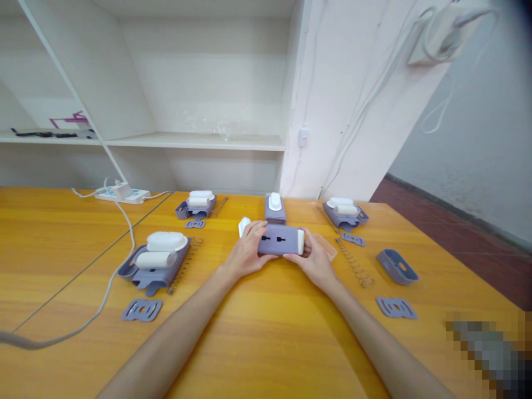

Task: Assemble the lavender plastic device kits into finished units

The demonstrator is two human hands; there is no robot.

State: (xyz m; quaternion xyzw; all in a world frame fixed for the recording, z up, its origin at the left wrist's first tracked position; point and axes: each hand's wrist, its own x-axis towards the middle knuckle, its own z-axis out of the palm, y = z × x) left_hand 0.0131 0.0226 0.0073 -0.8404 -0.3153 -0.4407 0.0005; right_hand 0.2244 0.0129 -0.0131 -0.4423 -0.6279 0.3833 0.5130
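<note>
Both my hands grip a purple-grey plastic case (279,240) with two dark slots on its face and a white end cap on the right, held just above the yellow table (257,332). My left hand (247,252) wraps its left end, fingers curled over the top. My right hand (313,259) holds the right end from below and behind. A small white piece (243,225) lies just behind my left hand. A pale translucent piece (326,245) lies by my right hand.
Similar purple-and-white assemblies sit at the left (155,260), back left (198,205), back middle (275,208) and back right (344,212). Metal springs (353,263), flat purple plates (142,310) and an open purple shell (397,266) lie around. A white power strip (120,193) and cable cross the left side.
</note>
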